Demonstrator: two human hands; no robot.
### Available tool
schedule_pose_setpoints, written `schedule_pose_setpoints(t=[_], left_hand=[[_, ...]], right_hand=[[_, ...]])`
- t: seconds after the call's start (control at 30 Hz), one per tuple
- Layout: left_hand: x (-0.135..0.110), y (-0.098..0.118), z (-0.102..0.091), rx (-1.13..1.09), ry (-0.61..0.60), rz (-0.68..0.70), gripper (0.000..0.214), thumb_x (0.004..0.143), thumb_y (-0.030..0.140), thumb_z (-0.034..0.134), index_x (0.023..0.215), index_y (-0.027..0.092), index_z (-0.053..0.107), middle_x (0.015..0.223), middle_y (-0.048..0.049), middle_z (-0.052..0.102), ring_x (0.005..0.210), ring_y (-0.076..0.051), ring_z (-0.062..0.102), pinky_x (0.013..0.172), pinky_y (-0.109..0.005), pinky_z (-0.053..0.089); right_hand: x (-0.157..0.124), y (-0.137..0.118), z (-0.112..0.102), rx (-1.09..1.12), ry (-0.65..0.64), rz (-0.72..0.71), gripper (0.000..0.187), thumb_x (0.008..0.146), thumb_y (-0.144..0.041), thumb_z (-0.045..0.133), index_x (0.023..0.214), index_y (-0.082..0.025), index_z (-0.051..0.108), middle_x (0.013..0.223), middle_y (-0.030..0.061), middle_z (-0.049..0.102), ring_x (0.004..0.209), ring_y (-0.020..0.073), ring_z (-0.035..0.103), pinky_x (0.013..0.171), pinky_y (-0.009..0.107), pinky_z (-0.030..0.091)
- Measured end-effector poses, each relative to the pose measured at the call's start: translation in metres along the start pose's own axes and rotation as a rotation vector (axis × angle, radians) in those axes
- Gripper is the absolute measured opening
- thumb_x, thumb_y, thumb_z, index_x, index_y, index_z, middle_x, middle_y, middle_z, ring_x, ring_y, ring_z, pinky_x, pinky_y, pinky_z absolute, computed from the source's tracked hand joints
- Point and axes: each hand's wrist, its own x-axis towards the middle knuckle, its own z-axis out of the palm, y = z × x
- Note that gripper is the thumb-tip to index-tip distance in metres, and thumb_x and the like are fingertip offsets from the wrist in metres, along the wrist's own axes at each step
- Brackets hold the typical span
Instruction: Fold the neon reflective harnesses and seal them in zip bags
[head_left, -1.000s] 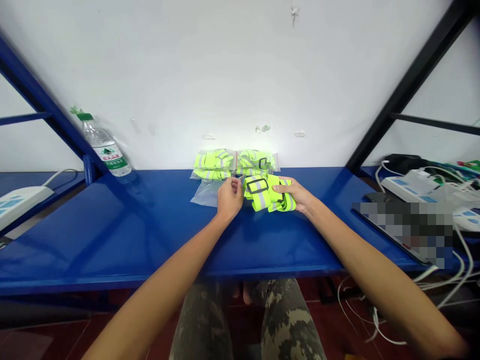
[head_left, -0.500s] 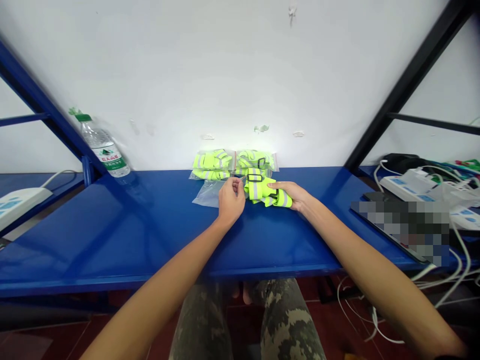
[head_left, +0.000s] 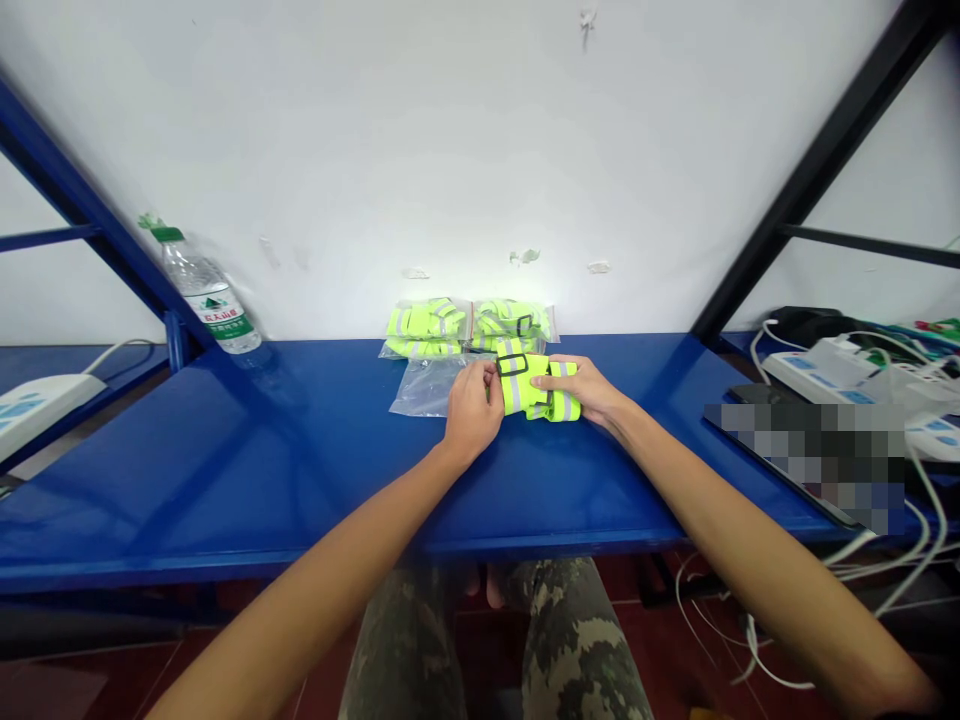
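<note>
The left hand [head_left: 472, 412] has moved right and now closes narrowly on the near left edge of the neon-yellow reflective band [head_left: 536, 390], while the right hand [head_left: 581, 388] lies across its top with the fingers extended, its grip unclear. The band, with silver stripes and a black buckle [head_left: 512, 365], sits folded on the blue metal shelf [head_left: 225, 450], just right of a clear plastic bag [head_left: 427, 395] and near two bagged yellow bundles [head_left: 465, 325] at the far side, with a water bottle [head_left: 206, 295] far left and a power strip [head_left: 817, 368] to the right.
</note>
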Motion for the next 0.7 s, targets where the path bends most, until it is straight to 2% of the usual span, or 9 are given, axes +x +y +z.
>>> schedule_pose_setpoints(t=[0.13,0.3,0.47,0.7], left_hand=[[0.000,0.001,0.001,-0.028,-0.002,0.002,0.011,0.092,0.014,0.045,0.094,0.019,0.054,0.086,-0.0064,0.062,0.081,-0.019,0.058,0.074,-0.032,0.046],[0.001,0.000,-0.001,-0.059,-0.007,-0.002,0.010,0.093,0.018,0.045,0.094,0.020,0.054,0.087,-0.0060,0.062,0.081,-0.019,0.059,0.075,-0.031,0.046],[0.003,0.002,-0.002,-0.100,0.049,-0.060,0.008,0.095,0.023,0.047,0.095,0.020,0.054,0.086,-0.0057,0.062,0.081,-0.018,0.060,0.076,-0.031,0.047],[0.000,-0.002,0.003,-0.101,-0.008,-0.104,0.008,0.095,0.025,0.048,0.096,0.019,0.054,0.085,-0.0055,0.063,0.079,-0.018,0.061,0.075,-0.031,0.047]], right_hand=[[-0.001,0.000,-0.002,0.013,-0.081,0.004,0.050,0.044,-0.015,0.092,0.090,-0.013,0.072,0.086,0.0073,0.077,0.068,0.0207,0.073,0.065,0.032,0.062],[0.002,0.001,-0.004,0.025,-0.009,-0.001,0.043,0.049,-0.016,0.091,0.087,-0.013,0.072,0.084,0.0092,0.077,0.069,0.0236,0.073,0.064,0.035,0.063],[0.009,-0.001,-0.012,0.168,0.058,-0.036,0.037,0.057,-0.016,0.087,0.089,-0.013,0.070,0.084,0.0107,0.077,0.084,0.0292,0.074,0.077,0.039,0.063],[0.010,-0.004,-0.014,0.285,-0.017,-0.013,0.028,0.070,-0.024,0.075,0.095,-0.014,0.068,0.089,0.0127,0.077,0.097,0.0318,0.073,0.084,0.042,0.061]])
